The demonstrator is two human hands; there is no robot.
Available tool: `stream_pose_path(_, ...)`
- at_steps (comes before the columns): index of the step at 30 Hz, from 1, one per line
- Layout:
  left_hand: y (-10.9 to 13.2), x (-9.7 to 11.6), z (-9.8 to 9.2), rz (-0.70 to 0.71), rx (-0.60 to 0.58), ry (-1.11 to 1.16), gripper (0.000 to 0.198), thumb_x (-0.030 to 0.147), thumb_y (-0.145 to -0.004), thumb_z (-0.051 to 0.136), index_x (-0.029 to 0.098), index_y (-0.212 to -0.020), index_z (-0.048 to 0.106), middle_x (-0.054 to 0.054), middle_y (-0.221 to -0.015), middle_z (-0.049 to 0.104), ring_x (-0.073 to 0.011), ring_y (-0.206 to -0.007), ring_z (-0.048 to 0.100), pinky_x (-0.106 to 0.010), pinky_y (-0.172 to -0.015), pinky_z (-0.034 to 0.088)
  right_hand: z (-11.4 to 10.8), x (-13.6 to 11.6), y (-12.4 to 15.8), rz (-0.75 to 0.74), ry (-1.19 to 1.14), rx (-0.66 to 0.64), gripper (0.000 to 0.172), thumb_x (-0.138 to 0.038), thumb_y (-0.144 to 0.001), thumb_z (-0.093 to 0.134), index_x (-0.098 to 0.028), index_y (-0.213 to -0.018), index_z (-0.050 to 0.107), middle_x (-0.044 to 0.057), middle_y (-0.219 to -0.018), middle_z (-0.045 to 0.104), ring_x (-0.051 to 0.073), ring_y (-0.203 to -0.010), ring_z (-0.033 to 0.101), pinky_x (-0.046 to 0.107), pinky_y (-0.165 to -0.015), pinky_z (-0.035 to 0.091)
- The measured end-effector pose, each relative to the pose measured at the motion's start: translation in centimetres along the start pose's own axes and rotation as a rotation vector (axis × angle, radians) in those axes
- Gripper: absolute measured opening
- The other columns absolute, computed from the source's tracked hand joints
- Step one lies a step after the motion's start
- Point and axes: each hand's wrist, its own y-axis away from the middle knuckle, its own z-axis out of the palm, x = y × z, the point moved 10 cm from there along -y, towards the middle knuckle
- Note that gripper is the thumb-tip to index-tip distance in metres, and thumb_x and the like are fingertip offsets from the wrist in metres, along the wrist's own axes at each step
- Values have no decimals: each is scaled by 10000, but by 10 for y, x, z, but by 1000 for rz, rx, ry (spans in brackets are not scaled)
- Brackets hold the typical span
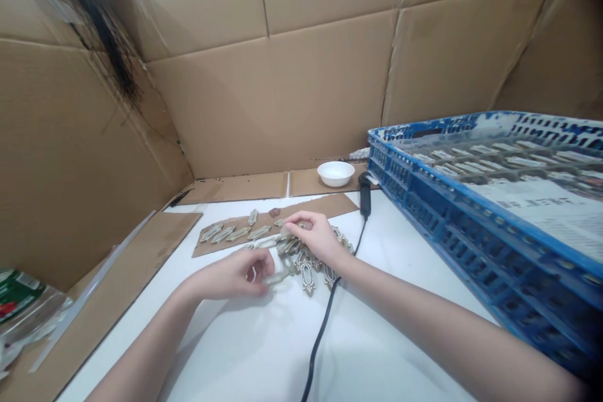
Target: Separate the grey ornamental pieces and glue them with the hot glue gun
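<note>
Standing back, the first thing you notice is the big blue plastic crate [426,220] along the right, its near wall rising between the table and the cardboard panels [268,75] that box in the corner. Rows of pale pieces and a printed sheet [527,207] lie inside it. Just left of the crate, a black plug [364,195] stands on the white table [264,352], and its black cable [325,333] runs down past the person's right forearm. Beyond the plug, at the crate's far corner, sits a white bowl [335,173]. Left of the crate lies a brown cardboard strip [325,206] carrying a slanted row of small ornate plates [230,232], and a heap of similar plates [301,257] spills over its near edge; they look like cast fittings, though it's hard to be sure from here. The right hand [313,237] is fairly open, its fingers stretched out and resting on top of the heap, with no clear grip on anything. The left hand [235,273] is curled almost closed, pinching a pale oval piece [276,277] — its long axis lies nearly level, pointing toward the heap, and its end touches the plates there.
</note>
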Motion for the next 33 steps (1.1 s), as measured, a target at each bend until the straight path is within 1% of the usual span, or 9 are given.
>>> stream_pose_path(4, -4, -12, -22, -26, 243, 37, 145, 215, -677, 477, 192, -820, 471, 9, -768, 514, -127, -665, 493, -223, -582, 382, -6, 2, 0, 13, -27, 60, 116, -231, -679, 554, -140, -717, 616, 40, -759, 645, 149, -750, 579, 270, -734, 427)
stream_pose_path(7, -4, -18, -34, -57, 480, -54, 132, 233, -701, 469, 192, -826, 456, 14, -727, 513, -123, -609, 476, -227, -560, 367, -9, 9, 0, 78, -70, 92, 134, -259, -671, 563, -145, -732, 599, 29, -721, 626, 140, -693, 567, 254, -655, 432)
stream_pose_path(10, -1, -15, -39, -57, 677, -198, 126, 239, -731, 452, 197, -850, 465, 4, -740, 525, -139, -646, 485, -247, -593, 368, -5, 18, 2, 160, -121, 75, 144, -286, -660, 575, -155, -719, 579, 5, -639, 593, 112, -569, 527, 223, -523, 397)
stream_pose_path(14, 5, -12, -40, -14, 847, -206, 136, 247, -752, 465, 195, -877, 456, -3, -768, 534, -137, -675, 497, -248, -625, 390, 6, 24, 9, 273, -199, 33, 151, -280, -626, 611, -156, -674, 538, -18, -587, 560, 70, -467, 450, 193, -439, 325)
stream_pose_path(18, 9, -11, -37, 24, 925, -186, 161, 268, -760, 490, 192, -895, 446, -1, -754, 536, -132, -667, 509, -247, -623, 408, 15, 23, 16, 339, -193, -18, 159, -276, -617, 617, -147, -666, 538, -7, -617, 581, 57, -453, 432, 190, -431, 304)
stream_pose_path(22, 13, -8, -35, 59, 962, -185, 158, 270, -768, 495, 188, -893, 443, 2, -744, 537, -126, -663, 517, -242, -619, 417, 16, 20, 16, 326, -135, -27, 144, -258, -614, 614, -137, -638, 540, -4, -603, 569, 78, -514, 474, 197, -474, 330)
stream_pose_path(25, 12, -6, -34, 95, 958, -177, 158, 263, -768, 499, 189, -898, 448, -7, -781, 558, -126, -690, 534, -242, -631, 425, 14, 15, 15, 281, -94, -24, 132, -247, -612, 610, -137, -624, 538, 0, -609, 565, 94, -559, 492, 204, -508, 348)
stream_pose_path(28, 12, -5, -32, 123, 948, -149, 149, 262, -775, 497, 190, -897, 452, -18, -814, 578, -130, -714, 551, -247, -644, 434, 13, 12, 15, 266, -69, -26, 130, -249, -619, 598, -148, -620, 516, -23, -558, 527, 85, -510, 454, 201, -480, 322)
stream_pose_path(33, 11, -7, -28, 156, 931, -46, 163, 263, -779, 509, 187, -910, 448, -34, -853, 582, -139, -775, 561, -263, -705, 441, 15, 13, 16, 282, -58, -38, 165, -221, -615, 586, -168, -598, 430, -63, -489, 450, 67, -452, 407, 189, -453, 290)
